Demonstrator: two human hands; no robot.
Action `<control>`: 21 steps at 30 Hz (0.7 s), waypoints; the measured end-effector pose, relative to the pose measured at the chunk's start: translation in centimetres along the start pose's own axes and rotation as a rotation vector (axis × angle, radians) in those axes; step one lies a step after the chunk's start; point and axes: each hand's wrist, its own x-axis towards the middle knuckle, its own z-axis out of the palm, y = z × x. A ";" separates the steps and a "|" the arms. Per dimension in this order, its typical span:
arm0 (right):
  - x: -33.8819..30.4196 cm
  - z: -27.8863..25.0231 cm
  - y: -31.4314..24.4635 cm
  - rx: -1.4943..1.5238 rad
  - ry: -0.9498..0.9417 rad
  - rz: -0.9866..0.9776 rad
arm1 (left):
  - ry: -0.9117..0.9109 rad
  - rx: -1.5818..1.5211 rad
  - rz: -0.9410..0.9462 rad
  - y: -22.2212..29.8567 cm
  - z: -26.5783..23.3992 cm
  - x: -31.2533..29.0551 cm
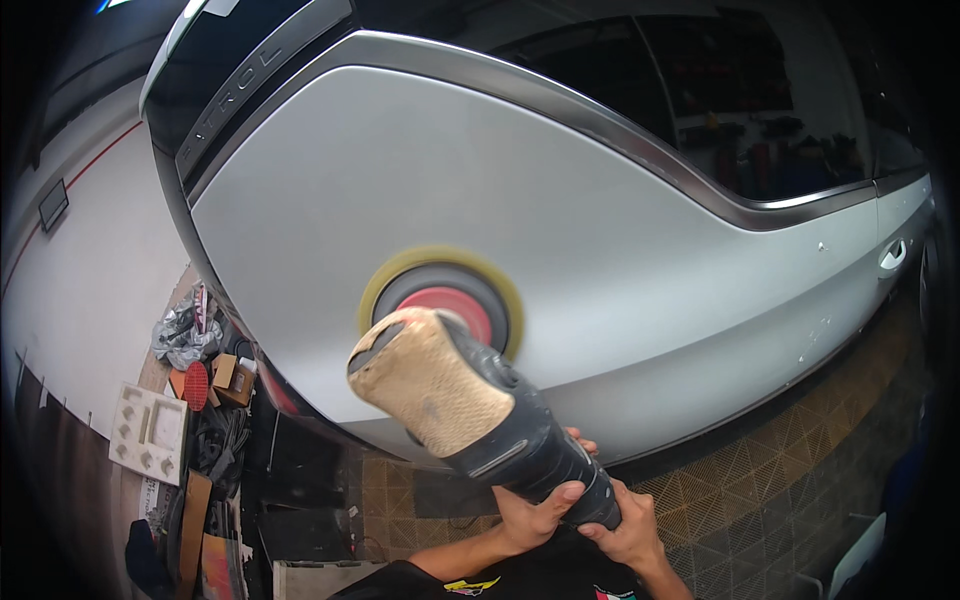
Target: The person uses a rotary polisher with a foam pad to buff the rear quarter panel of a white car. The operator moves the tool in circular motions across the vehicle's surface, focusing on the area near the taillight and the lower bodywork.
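Against the silver side panel [570, 220] of a car, toward the rear corner, the head view shows a polisher [580, 470] held out ahead of the person. Its round pad [432, 257], with a yellow rim around a grey ring and a red centre, is at the panel, its edge blurred. A beige, scuffed cover [440, 395] wraps the head of the tool, and the dark body slants down toward the person's black shirt [555, 575]. The left hand [535, 508] is curled around the body, thumb laid along the near side and fingertips showing beyond it. The right hand [630, 525] is closed about the tail end, its thumb pressed on top. Above the panel run a dark trim strip [640, 150] and a tinted window [600, 80]; a door handle [893, 256] sits far to the right. Patterned floor tiles [720, 505] spread below the car. At the left, near a white wall [80, 220], are crumpled plastic [185, 335], an orange-red disc [196, 384], a cardboard box [236, 380] and a pale moulded tray [165, 428] with hollows.
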 end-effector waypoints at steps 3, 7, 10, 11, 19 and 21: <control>0.5 1.4 0.2 0.049 0.086 0.015 | -0.099 0.017 -0.010 0.8 0.3 2.2; 3.7 4.5 -1.3 0.081 0.115 -0.078 | -0.054 0.042 0.029 3.4 -1.8 4.1; 7.4 5.3 -3.2 0.030 0.042 -0.195 | 0.159 0.089 0.180 5.1 -3.2 4.6; 8.2 5.0 -3.8 -0.004 -0.002 -0.224 | 0.257 0.118 0.239 5.5 -3.0 4.5; 7.4 6.3 -2.2 -0.011 0.070 -0.224 | 0.194 0.203 0.213 5.2 -3.3 4.7; 6.3 7.3 -1.7 0.073 0.104 -0.154 | 0.060 0.157 0.163 5.2 -3.7 4.8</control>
